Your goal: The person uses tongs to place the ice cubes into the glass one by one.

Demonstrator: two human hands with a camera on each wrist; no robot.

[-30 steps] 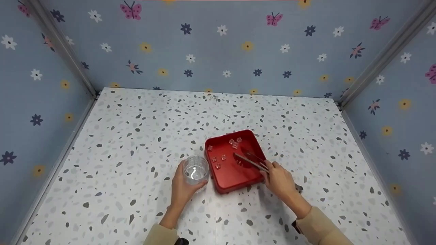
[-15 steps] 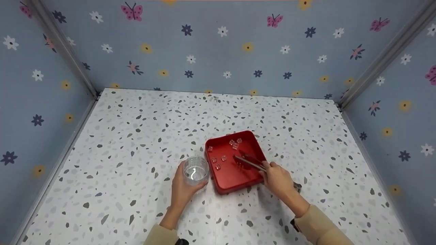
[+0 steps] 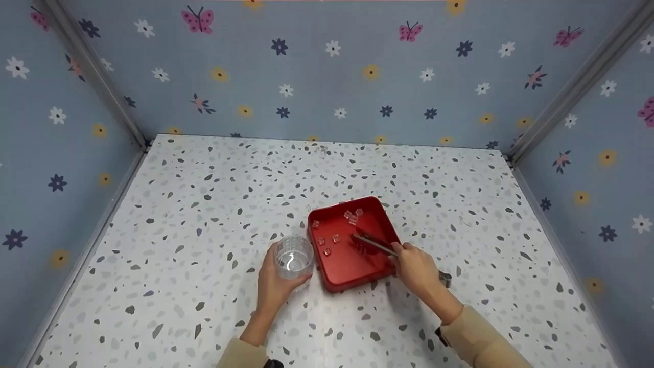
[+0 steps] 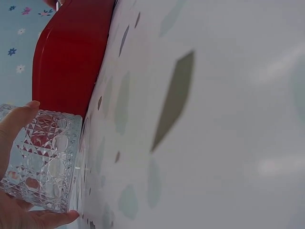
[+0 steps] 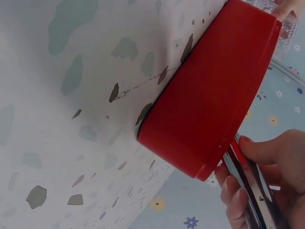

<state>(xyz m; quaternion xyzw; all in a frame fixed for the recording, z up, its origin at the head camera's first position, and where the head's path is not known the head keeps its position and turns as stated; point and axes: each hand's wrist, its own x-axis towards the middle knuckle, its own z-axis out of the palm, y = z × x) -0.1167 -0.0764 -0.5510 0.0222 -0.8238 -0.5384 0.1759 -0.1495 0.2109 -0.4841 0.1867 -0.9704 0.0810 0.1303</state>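
My left hand (image 3: 276, 283) grips a clear patterned drinking glass (image 3: 294, 258) that stands just left of a red tray (image 3: 352, 271). The left wrist view shows thumb and fingers round the cut-pattern wall of the glass (image 4: 45, 152). My right hand (image 3: 419, 268) holds metal tongs (image 3: 375, 244) over the tray's right side, their tips down inside it. In the right wrist view, fingers and thumb wrap the tongs (image 5: 252, 186) at the tray's rim. Several small clear cubes (image 3: 352, 219) lie in the tray, at its back and along its left side. What is between the tong tips I cannot tell.
A white speckled table (image 3: 204, 245) spreads around the tray. Blue flowered panels (image 3: 327, 76) rise at its back and sides, with grey metal posts (image 3: 97, 76) in the corners. The tray's raised wall (image 5: 205, 95) stands between the right wrist camera and its inside.
The tong arms have drawn closer together, and their tips have dropped slightly within the tray. My right hand has shifted a little left. The left hand and glass have stayed in place.
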